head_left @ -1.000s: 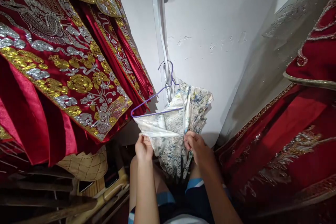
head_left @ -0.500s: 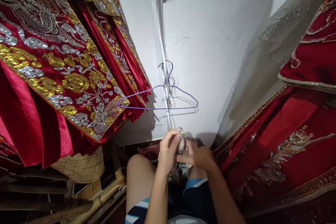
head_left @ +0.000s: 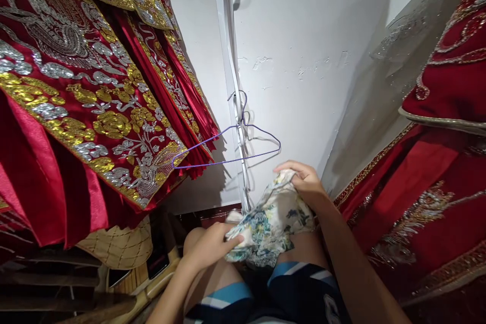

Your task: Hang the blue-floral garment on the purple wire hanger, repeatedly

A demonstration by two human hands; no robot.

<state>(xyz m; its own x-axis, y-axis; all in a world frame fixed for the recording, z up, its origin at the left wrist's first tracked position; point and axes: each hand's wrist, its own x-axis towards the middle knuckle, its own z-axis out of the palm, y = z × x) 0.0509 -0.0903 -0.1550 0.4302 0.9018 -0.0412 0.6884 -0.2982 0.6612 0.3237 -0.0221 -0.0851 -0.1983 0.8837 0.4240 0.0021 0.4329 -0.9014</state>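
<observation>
Between my two hands a white floral garment (head_left: 271, 217), patterned in blue, green and yellow, is stretched over my lap; its exact kind I cannot make out. My left hand (head_left: 222, 243) grips its lower left side, thumb on top of the cloth. At the upper right, my right hand (head_left: 301, 179) is closed around the garment's edge. Just above them a purple wire hanger (head_left: 228, 163) hangs from a white metal strip on the wall, with nothing on it. Parts of the fingers are hidden by the cloth.
Red embroidered garments (head_left: 114, 126) with gold and silver sequins hang at the left. More red beaded clothing (head_left: 413, 172) and a sheer glittery cloth (head_left: 364, 106) hang at the right. Lower left is a bamboo chair (head_left: 159, 283) with a quilted beige item (head_left: 117, 243).
My hands have moved apart, left hand down and leftward, right hand up and rightward. The bunched garment has spread open between them. The hanger has tilted slightly.
</observation>
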